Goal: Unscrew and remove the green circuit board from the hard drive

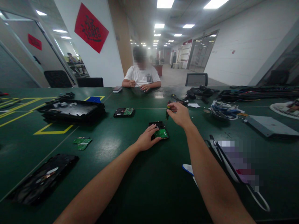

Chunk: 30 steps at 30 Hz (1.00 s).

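Note:
A hard drive [162, 133] lies in front of me on the green table, its green circuit board facing up. My left hand [147, 137] holds it from the left, with the fingers over its far part and the thumb along the near edge. Pinched upright in my right hand [180, 114] is a small screwdriver [167, 114] with a dark and yellow handle. Its tip is too fine to make out, so I cannot tell whether it touches the drive. Another hard drive [124, 112] lies farther back to the left.
Left are a black tray [70, 110], loose green circuit boards [83, 142] and a black drive casing [44, 180]. Right are a cable bundle [224, 109], a silver metal box [272, 125] and a strapped pouch [238, 161]. A person [141, 73] sits opposite, hands on the table.

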Tool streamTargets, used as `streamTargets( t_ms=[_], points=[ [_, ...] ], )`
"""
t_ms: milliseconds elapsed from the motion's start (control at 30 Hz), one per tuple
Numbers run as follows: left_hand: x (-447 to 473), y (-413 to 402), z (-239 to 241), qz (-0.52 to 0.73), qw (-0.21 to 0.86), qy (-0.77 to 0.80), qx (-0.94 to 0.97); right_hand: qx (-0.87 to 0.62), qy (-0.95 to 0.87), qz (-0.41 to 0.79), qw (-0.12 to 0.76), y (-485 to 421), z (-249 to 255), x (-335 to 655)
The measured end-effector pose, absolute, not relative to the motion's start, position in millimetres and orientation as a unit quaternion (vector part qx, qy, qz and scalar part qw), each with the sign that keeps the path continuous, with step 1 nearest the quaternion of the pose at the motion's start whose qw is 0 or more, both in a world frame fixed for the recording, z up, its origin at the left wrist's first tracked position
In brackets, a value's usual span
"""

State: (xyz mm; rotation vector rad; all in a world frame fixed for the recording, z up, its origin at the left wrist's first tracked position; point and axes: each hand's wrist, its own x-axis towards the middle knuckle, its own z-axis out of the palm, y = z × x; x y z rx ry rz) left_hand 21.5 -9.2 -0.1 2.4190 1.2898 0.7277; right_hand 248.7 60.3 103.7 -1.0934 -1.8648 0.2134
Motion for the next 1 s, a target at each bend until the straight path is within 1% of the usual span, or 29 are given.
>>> streamTargets(
  t_ms=[433,833,1000],
  points=[
    [22.0,-9.7,-0.3,0.253,0.147,0.45,0.844,-0.444,-0.753,0.115,0.472,60.6,104.3,248.9],
    [21.0,-6.8,-3.4,0.252,0.15,0.452,0.842,-0.446,-0.761,0.086,0.463,58.8,105.9,248.9],
    [21.4,-7.9,-2.7,0.255,0.156,0.453,0.84,-0.456,-0.747,0.109,0.472,56.6,107.0,248.4]
  ],
)
